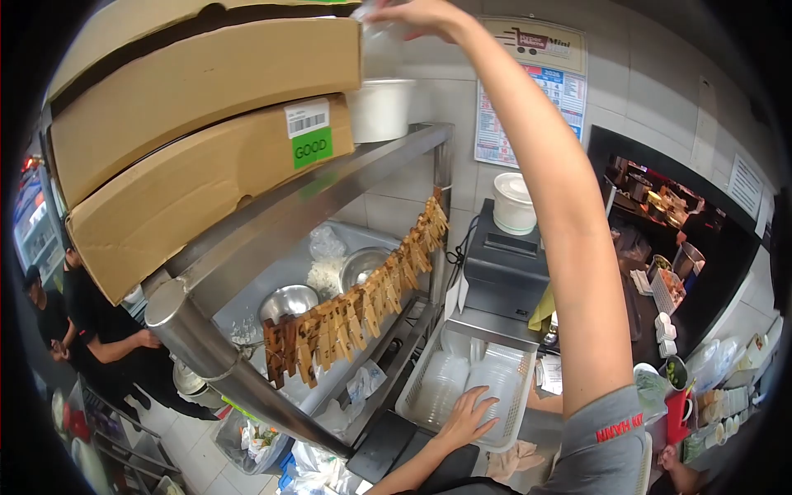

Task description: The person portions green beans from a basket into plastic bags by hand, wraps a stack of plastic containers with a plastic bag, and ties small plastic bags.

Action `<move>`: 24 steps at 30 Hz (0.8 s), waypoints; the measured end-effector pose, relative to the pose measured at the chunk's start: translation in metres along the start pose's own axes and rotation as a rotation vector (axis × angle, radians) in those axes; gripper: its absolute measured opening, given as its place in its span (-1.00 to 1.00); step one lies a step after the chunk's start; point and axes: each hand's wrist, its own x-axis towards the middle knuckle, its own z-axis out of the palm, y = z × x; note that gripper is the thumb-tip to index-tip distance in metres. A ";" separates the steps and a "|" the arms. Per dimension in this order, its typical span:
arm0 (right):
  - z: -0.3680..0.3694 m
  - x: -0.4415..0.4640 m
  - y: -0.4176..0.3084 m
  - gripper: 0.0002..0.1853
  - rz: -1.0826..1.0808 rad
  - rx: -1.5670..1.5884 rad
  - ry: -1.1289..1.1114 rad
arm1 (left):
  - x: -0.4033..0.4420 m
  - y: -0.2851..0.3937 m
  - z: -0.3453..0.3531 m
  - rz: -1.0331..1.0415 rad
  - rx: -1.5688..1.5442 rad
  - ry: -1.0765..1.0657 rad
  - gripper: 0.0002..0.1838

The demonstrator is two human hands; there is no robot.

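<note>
My right hand (417,18) is raised to the top shelf, its fingers closed on a clear plastic item (381,45) above a white tub (381,110) beside the cardboard boxes. What exactly the clear item is, I cannot make out. Lower down, my left hand (468,419) lies with fingers spread over a white plastic basket (518,412) that holds clear plastic containers (445,375). A black printer (505,264) stands behind the basket, with a lidded white cup (513,204) on top.
Cardboard boxes (206,82) fill the steel shelf (272,210) at upper left. Wooden clothespins (363,309) hang on a line below it, before metal bowls (289,304). Two people (111,330) in black stand at far left. Another person's hand (670,459) shows at lower right.
</note>
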 end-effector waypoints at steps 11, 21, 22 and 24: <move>0.028 -0.006 0.121 -0.56 0.071 -0.464 -0.022 | -0.001 0.000 -0.001 0.007 -0.014 -0.028 -0.59; 0.016 -0.056 0.129 -0.78 0.268 -0.250 0.053 | 0.000 -0.001 -0.002 0.011 -0.020 -0.020 -0.59; 0.012 -0.059 0.125 -0.79 0.273 -0.283 0.031 | 0.000 0.000 -0.002 0.006 -0.020 -0.022 -0.60; 0.007 -0.064 0.122 -0.82 0.256 -0.330 0.107 | 0.000 0.002 -0.003 0.001 -0.019 -0.020 -0.60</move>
